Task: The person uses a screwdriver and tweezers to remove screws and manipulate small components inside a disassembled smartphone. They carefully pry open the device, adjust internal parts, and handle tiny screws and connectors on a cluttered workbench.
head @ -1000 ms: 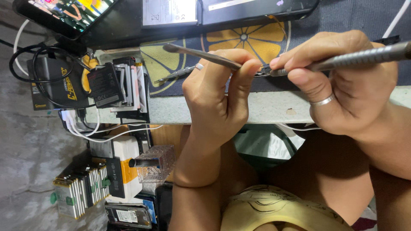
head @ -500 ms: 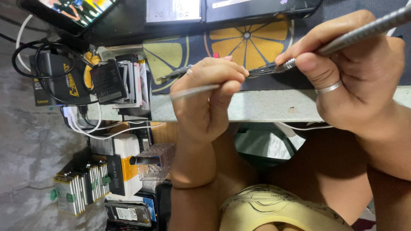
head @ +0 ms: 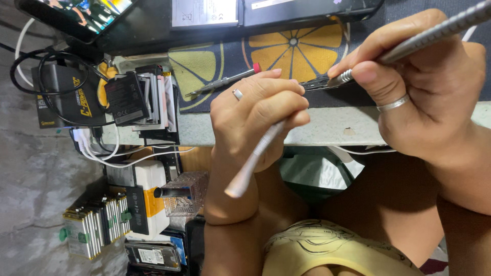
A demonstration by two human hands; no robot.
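Left hand point(head: 255, 115): fingers clamped on a slim silver metal tool point(head: 253, 159).
Right hand point(head: 424, 87): fingers clamped on a knurled grey metal screwdriver point(head: 434, 31).
Beneath: dark citrus-print mat point(head: 286, 51) on the worktop point(head: 327, 130).

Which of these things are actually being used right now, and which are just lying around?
In use: left hand with slim metal tool and small dark part; right hand with metal screwdriver.
Lying about: red-capped screwdriver, flat batteries, black charger, clear box.
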